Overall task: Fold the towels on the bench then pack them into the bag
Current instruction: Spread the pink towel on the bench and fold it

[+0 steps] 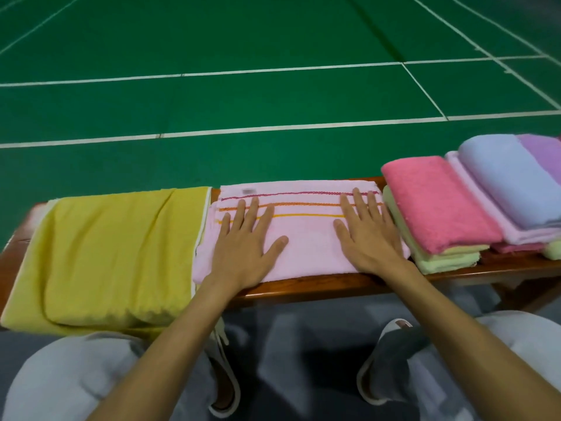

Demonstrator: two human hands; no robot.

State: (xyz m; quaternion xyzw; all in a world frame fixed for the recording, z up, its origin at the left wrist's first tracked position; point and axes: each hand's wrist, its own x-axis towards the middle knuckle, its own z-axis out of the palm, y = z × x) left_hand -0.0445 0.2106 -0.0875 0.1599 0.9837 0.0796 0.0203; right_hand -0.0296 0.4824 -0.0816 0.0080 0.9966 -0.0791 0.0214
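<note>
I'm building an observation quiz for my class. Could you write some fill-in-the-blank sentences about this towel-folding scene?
1. The left hand and right hand press flat on a pale pink towel with ___ coloured stripes.
2. The yellow bag lies to that towel's ___ on the bench.
3. The bright pink towel is stacked on a light ___ one.
Missing words: three; left; green.

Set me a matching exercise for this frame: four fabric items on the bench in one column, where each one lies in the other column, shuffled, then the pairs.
Column A
1. yellow bag
2. striped pale pink towel
3. bright pink towel
4. light blue towel

Column B
a. under the flat left hand and right hand
b. at the left end of the bench
c. on pale green towels
d. on a lilac towel, far right

Pairs: 1-b, 2-a, 3-c, 4-d
</note>
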